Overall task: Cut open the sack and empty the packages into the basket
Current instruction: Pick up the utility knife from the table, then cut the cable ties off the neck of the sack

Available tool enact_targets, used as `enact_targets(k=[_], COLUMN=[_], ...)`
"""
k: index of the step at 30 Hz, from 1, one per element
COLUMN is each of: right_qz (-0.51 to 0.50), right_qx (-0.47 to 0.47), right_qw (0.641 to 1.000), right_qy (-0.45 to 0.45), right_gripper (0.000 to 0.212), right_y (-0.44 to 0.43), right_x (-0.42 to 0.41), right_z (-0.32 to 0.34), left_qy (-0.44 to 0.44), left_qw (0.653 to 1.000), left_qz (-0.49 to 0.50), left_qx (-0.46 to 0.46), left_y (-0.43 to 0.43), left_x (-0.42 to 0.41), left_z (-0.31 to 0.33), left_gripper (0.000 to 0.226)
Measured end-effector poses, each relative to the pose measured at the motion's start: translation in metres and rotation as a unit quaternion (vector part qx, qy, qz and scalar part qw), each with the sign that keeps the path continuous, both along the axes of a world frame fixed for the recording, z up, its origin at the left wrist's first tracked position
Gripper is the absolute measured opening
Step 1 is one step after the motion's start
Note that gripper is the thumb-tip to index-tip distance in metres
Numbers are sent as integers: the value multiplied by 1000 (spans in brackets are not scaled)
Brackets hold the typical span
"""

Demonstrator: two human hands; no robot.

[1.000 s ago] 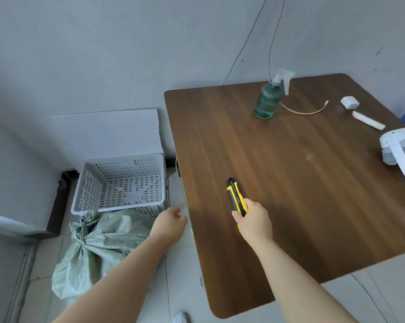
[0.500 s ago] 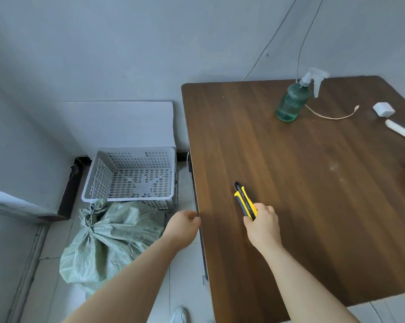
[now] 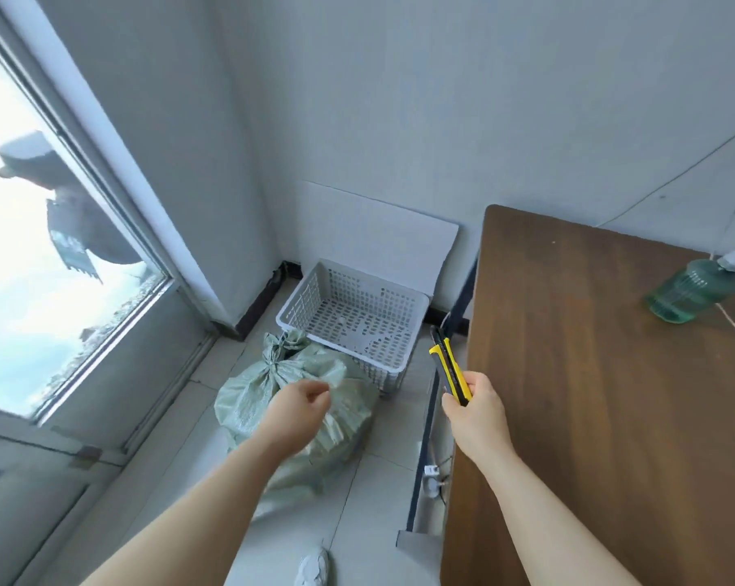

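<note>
A pale green woven sack [image 3: 251,391], tied shut at its top, lies on the tiled floor. Just behind it stands a white perforated plastic basket [image 3: 403,357] with nothing inside. My right hand [image 3: 477,410] grips a yellow and black utility knife [image 3: 448,365] off the table's left edge, its tip pointing up toward the basket. My left hand [image 3: 298,406] hovers over the sack with loosely curled fingers and holds nothing. The packages are hidden inside the sack.
A brown wooden table [image 3: 602,395] fills the right side, with a green spray bottle [image 3: 691,289] on it. A large window [image 3: 40,247] is on the left. A white board [image 3: 378,243] leans on the wall behind the basket. My white shoe [image 3: 312,568] shows at the bottom.
My view has swung left toward the sack and basket. My right hand has lifted the knife off the table and carried it past the left edge. My left hand moved over the sack.
</note>
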State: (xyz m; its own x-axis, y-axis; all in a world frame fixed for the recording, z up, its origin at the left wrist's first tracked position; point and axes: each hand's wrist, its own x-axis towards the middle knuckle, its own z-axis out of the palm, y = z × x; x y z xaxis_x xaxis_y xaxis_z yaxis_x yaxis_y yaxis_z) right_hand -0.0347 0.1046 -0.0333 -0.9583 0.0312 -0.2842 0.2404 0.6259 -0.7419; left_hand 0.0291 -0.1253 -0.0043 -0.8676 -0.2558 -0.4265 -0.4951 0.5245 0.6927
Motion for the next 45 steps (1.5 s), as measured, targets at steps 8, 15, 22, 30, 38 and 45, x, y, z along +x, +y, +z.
enact_targets(k=[8, 15, 22, 30, 38, 45], right_qz=[102, 106, 87, 59, 54, -1], right_qx=[-20, 2, 21, 24, -18, -143], right_qw=[993, 991, 993, 993, 994, 981], right_qy=[-57, -88, -77, -101, -95, -130], right_gripper=[10, 10, 9, 12, 9, 22], right_y=[-108, -203, -273, -305, -309, -299], right_x=[-11, -45, -82, -120, -153, -164], right_z=[-17, -82, -174, -300, -403, -437], left_qy=[-13, -32, -79, -111, -157, -212], left_qw=[988, 982, 984, 981, 964, 956], left_qz=[154, 183, 153, 156, 199, 194], left_qx=[-19, 16, 35, 30, 76, 53], left_y=[-112, -200, -262, -282, -269, -252], left_x=[35, 4, -55, -114, -163, -185], left_z=[-15, -79, -184, -332, -457, -511], left_gripper=[18, 22, 7, 10, 73, 55])
